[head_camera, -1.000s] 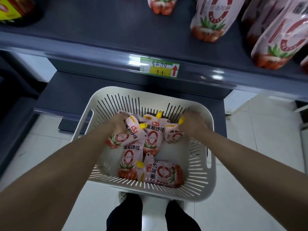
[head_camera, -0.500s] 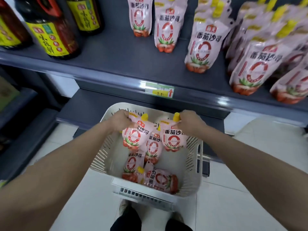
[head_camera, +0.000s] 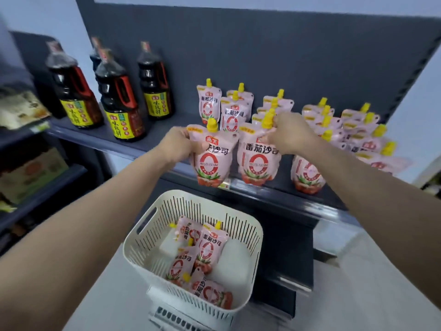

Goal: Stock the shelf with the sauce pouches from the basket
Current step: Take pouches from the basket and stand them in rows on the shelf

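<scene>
Left hand [head_camera: 177, 145] grips pouch [head_camera: 212, 163] by top; right hand [head_camera: 291, 133] pinches second pouch [head_camera: 259, 163] near cap [head_camera: 267, 120]. Stand both flat on shelf [head_camera: 170, 129], then release.

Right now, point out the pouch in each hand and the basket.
Left-hand pouch [head_camera: 213, 163]: head view, middle of its printed front.
Right-hand pouch [head_camera: 259, 163]: head view, middle of its printed front.
Basket [head_camera: 191, 208]: head view, far slatted wall.

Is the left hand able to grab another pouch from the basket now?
Probably not yet: the left hand is full, gripping a pouch by the shelf. The basket is open on top.
</scene>
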`<state>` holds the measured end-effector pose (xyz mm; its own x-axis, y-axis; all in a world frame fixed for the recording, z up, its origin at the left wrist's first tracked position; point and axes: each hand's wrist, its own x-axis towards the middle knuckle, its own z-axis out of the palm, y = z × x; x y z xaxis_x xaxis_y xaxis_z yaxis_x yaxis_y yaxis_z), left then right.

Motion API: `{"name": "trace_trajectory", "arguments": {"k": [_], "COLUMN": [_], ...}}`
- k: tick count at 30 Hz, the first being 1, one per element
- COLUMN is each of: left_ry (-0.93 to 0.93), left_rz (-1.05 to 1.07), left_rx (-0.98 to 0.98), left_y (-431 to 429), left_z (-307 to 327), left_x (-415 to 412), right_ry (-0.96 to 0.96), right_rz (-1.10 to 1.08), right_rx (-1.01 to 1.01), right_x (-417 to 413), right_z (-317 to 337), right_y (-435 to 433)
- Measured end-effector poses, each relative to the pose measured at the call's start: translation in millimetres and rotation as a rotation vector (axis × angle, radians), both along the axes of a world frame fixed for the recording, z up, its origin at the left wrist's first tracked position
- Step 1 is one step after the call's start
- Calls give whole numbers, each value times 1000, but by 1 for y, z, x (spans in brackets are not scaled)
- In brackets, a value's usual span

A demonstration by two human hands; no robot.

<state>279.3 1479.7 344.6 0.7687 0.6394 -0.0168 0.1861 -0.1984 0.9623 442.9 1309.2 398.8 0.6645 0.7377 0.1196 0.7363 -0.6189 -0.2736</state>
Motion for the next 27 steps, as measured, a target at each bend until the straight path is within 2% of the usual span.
{"name": "trace_trajectory", "arguments": {"k": [7,18,27], "left_ry": [-130,-47,-15], "left_rz": [19,-41,-63], "left_rx": [-21,-86,-112], "left_y": [5,57,84], "left_z": [24,12,0], "left_x": [18,51,74], "right_ry": [35,45,179], "right_rz": [-105,-216,-256], "right_rx": [45,-98,-87], "right_x": [21,44,47], "right_z": [6,-22,-31], "right_y": [12,45,50]}}
